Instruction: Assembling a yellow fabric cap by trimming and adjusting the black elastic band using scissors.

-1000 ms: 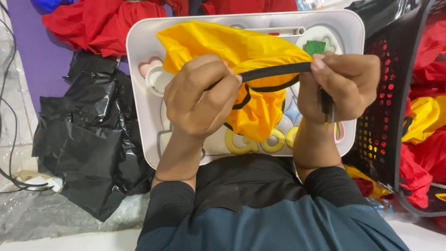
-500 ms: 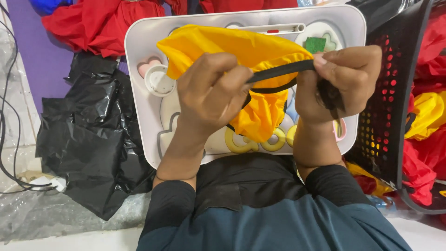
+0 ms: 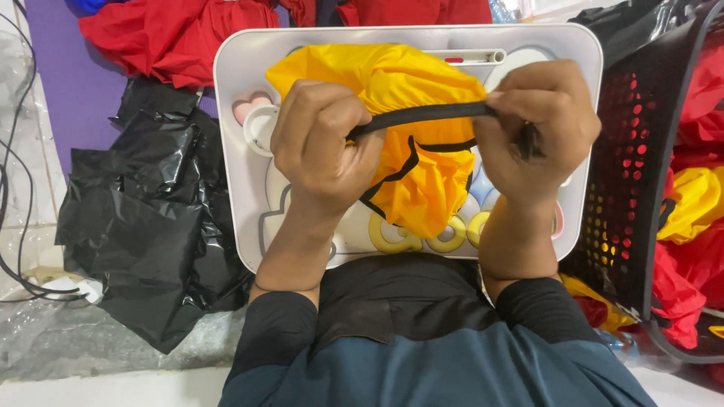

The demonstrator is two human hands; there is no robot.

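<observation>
Two hands busy here | white tray [image 3: 226, 151] on the lap, black plastic sheet [image 3: 143, 226] beside it | yellow fabric bag [image 3: 407, 128] bunched over the tray | left hand [image 3: 328, 143] and right hand [image 3: 539, 128] both clenched on its black strap [image 3: 422, 117], pulled taut between them

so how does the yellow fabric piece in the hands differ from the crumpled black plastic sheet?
The yellow fabric piece is bright with black strap trim, held up over the white tray by left hand and right hand. The crumpled black plastic sheet is glossy, larger, untouched, lying beside the tray. Both are bunched, not flat.
</observation>
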